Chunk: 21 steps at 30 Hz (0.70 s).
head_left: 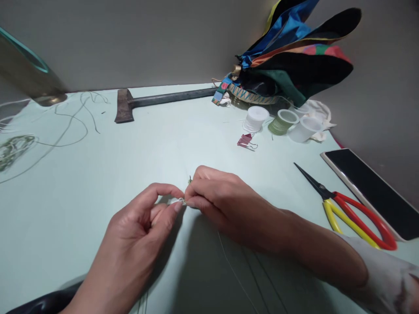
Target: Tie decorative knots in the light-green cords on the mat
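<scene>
Pinching thin cord [182, 201] between fingertips, left hand [139, 229], right hand [225, 196], pale tabletop [157, 148] beneath, grey wall [147, 39] behind.

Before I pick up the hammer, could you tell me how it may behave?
The hammer would probably feel head-heavy, since its thick, brownish head sits at one end of a slim handle. The handle looks straight and solid, so likely stiff. Rolling seems unlikely, because the head looks flat-sided.

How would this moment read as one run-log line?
left hand: pinching thread | right hand: pinching same thread | right side: scissors, phone | toward back: hammer
</scene>
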Tool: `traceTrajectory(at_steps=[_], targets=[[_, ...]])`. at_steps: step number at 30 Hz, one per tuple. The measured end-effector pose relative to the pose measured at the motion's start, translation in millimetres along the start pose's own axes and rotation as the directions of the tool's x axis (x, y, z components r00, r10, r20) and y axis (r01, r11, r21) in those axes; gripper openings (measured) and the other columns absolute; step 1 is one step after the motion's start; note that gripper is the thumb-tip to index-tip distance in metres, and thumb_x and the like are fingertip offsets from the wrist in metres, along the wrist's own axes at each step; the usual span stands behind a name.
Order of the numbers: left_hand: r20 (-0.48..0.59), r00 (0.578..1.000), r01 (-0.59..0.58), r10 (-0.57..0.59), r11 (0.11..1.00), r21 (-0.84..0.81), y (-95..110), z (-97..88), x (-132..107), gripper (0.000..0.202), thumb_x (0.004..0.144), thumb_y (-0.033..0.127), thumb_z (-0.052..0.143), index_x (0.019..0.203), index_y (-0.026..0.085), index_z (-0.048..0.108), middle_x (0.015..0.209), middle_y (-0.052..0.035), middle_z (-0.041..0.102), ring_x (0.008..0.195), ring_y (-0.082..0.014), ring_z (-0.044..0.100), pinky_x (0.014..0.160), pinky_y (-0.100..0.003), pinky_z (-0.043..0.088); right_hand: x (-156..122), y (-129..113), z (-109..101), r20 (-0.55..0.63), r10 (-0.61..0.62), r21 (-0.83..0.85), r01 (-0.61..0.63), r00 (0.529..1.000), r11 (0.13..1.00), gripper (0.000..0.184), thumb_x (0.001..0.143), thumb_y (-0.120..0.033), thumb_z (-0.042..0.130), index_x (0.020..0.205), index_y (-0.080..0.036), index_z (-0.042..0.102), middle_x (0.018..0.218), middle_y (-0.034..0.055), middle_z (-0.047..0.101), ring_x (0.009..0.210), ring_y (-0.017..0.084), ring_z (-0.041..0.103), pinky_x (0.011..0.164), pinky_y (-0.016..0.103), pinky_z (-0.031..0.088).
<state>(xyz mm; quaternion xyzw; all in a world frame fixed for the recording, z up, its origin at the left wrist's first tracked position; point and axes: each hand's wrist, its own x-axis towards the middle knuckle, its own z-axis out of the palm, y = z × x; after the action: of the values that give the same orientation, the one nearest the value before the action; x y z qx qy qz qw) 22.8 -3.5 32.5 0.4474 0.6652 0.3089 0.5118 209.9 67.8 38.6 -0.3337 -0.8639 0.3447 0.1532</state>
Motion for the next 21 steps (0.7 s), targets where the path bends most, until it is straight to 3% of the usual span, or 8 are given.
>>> traceTrajectory(at_steps=[6, 10, 14, 18, 21], targets=[[0.032, 0.997, 0.064, -0.065, 0.997, 0.043, -5.7, -3.1, 4.2, 0.047, 0.09, 0.075, 0.063, 0.102, 0.03, 0.064, 0.071, 0.0048, 0.048, 0.062, -0.0152, 0.029, 0.051, -0.023, 0.025, 3.2, -3.4, -3.9, 0.077, 0.059, -0.009, -0.058, 0.995, 0.998, 0.022, 0.103, -0.007, 0.05, 0.089, -0.018, 0.064, 0.092, 0.0029, 0.06, 0.08, 0.015, 0.057, 0.077, 0.029, 0.046], [0.07, 0.988, 0.134, -0.136, 0.991, 0.025, -6.2, -3.4, 5.0, 0.05, 0.087, 0.078, 0.065, 0.103, 0.031, 0.064, 0.072, 0.005, 0.046, 0.063, -0.0153, 0.027, 0.051, -0.024, 0.023, 3.1, -4.8, -4.6, 0.075, 0.074, -0.016, -0.073, 0.994, 0.997, 0.022, 0.101, -0.005, 0.05, 0.088, -0.018, 0.063, 0.093, 0.0036, 0.061, 0.08, 0.016, 0.057, 0.076, 0.029, 0.046], [0.065, 0.979, 0.195, -0.195, 0.981, 0.004, -2.4, -2.9, 4.2, 0.057, 0.076, 0.082, 0.069, 0.092, 0.027, 0.068, 0.071, 0.0033, 0.047, 0.062, -0.0147, 0.029, 0.051, -0.024, 0.023, 0.9, -4.2, -4.3, 0.053, 0.068, -0.026, -0.067, 0.996, 0.997, 0.02, 0.099, -0.006, 0.052, 0.092, -0.019, 0.064, 0.094, 0.0034, 0.063, 0.08, 0.016, 0.059, 0.076, 0.029, 0.047], [0.093, 0.97, 0.234, -0.226, 0.968, -0.095, -2.5, -4.0, 4.4, 0.054, 0.075, 0.078, 0.075, 0.087, 0.026, 0.072, 0.08, -0.0002, 0.057, 0.068, -0.0146, 0.042, 0.056, -0.02, 0.037, -3.2, -2.2, -2.9, 0.024, 0.046, -0.044, -0.045, 0.999, 0.998, 0.02, 0.1, -0.007, 0.051, 0.097, -0.021, 0.065, 0.095, 0.0024, 0.064, 0.08, 0.016, 0.059, 0.077, 0.029, 0.049], [0.074, 0.963, 0.268, -0.259, 0.95, -0.16, -4.6, -5.8, 5.1, 0.059, 0.065, 0.079, 0.083, 0.087, 0.025, 0.074, 0.083, -0.0022, 0.061, 0.073, -0.0161, 0.048, 0.059, -0.019, 0.046, -6.8, -1.4, -0.4, -0.008, 0.034, -0.061, -0.034, 0.999, 0.998, 0.021, 0.1, -0.008, 0.05, 0.103, -0.021, 0.066, 0.101, 0.0043, 0.066, 0.086, 0.018, 0.059, 0.079, 0.03, 0.05]])
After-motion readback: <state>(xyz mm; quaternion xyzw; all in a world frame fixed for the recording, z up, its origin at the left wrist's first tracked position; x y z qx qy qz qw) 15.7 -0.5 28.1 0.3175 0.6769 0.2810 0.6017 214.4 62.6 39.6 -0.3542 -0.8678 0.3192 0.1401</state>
